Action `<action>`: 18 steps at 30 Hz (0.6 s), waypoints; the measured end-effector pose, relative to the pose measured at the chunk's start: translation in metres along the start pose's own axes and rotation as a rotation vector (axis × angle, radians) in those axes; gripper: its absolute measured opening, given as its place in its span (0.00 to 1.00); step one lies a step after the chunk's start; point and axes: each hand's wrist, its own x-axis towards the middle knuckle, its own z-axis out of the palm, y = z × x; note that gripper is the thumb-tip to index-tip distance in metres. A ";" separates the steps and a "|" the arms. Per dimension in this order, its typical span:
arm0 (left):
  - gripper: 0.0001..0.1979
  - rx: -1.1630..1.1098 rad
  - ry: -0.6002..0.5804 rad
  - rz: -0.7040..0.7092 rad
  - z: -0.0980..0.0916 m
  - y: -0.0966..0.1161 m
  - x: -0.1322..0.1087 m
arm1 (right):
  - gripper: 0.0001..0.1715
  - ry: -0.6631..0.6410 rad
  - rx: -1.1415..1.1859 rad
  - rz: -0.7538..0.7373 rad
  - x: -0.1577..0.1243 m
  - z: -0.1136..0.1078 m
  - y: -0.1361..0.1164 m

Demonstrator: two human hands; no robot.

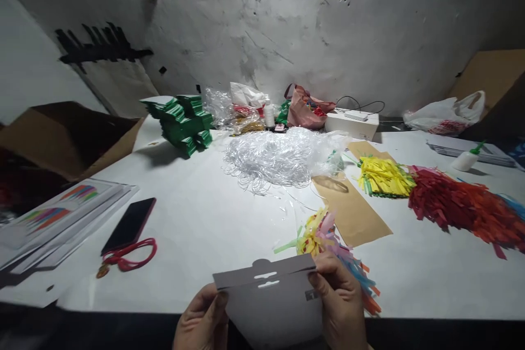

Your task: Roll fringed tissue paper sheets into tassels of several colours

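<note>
A grey-white header card (274, 306) with slotted hang holes is folded along its top and stands near the table's front edge. My left hand (203, 314) pinches its left corner between thumb and fingers. At the right corner my right hand (340, 301) grips the same card. Just behind the card lies a bundle of multicoloured paper tassels (324, 232), partly hidden by my right hand. Beyond it a brown paper sheet (356, 210) lies flat.
Clear plastic strings (270, 156) are heaped mid-table. Yellow tassels (385, 175) and red tassels (451, 199) lie right, near a glue bottle (465, 161). At left are a phone (130, 224), printed cards (61, 213) and green folded card stacks (184, 126). A cardboard box (69, 136) stands left.
</note>
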 end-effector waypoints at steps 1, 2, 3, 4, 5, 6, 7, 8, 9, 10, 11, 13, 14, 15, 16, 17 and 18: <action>0.23 -0.022 -0.004 0.021 0.003 0.000 -0.003 | 0.08 -0.006 0.022 0.027 -0.001 -0.002 0.001; 0.23 -0.050 -0.009 0.040 0.005 -0.001 -0.006 | 0.08 -0.011 0.042 0.054 -0.002 -0.004 0.003; 0.23 -0.076 -0.023 0.055 0.007 -0.001 -0.009 | 0.08 -0.014 0.064 0.080 -0.002 -0.006 0.005; 0.22 -0.094 -0.046 0.068 0.009 -0.002 -0.011 | 0.09 -0.014 0.086 0.108 -0.002 -0.008 0.006; 0.22 -0.104 -0.071 0.084 0.010 -0.003 -0.012 | 0.10 -0.015 0.107 0.137 -0.002 -0.011 0.008; 0.21 -0.102 -0.088 0.114 0.010 -0.005 -0.013 | 0.10 -0.020 0.120 0.170 -0.001 -0.013 0.009; 0.21 -0.082 -0.099 0.158 0.009 -0.008 -0.014 | 0.11 -0.028 0.120 0.202 0.000 -0.016 0.010; 0.20 -0.053 -0.099 0.215 0.008 -0.011 -0.014 | 0.12 -0.035 0.108 0.225 0.001 -0.018 0.011; 0.20 -0.021 -0.090 0.274 0.007 -0.014 -0.015 | 0.13 -0.043 0.084 0.245 0.002 -0.021 0.011; 0.20 0.009 -0.077 0.327 0.005 -0.017 -0.015 | 0.15 -0.048 0.057 0.261 0.002 -0.022 0.011; 0.20 0.034 -0.064 0.370 0.004 -0.020 -0.015 | 0.16 -0.044 0.032 0.272 0.002 -0.022 0.010; 0.21 0.056 -0.052 0.412 0.002 -0.023 -0.016 | 0.17 -0.004 0.007 0.279 0.000 -0.020 0.006; 0.21 0.060 -0.052 0.416 0.002 -0.024 -0.017 | 0.18 0.023 0.002 0.269 -0.002 -0.017 0.004; 0.20 0.074 -0.055 0.418 0.001 -0.024 -0.018 | 0.19 0.052 -0.004 0.250 -0.004 -0.013 0.001; 0.19 0.099 -0.058 0.413 0.002 -0.023 -0.018 | 0.20 0.080 -0.010 0.225 -0.006 -0.010 -0.001; 0.19 0.131 -0.061 0.403 0.002 -0.022 -0.019 | 0.21 0.098 -0.012 0.210 -0.008 -0.006 -0.003; 0.19 0.167 -0.066 0.391 0.003 -0.021 -0.019 | 0.22 0.109 -0.005 0.202 -0.010 -0.003 -0.004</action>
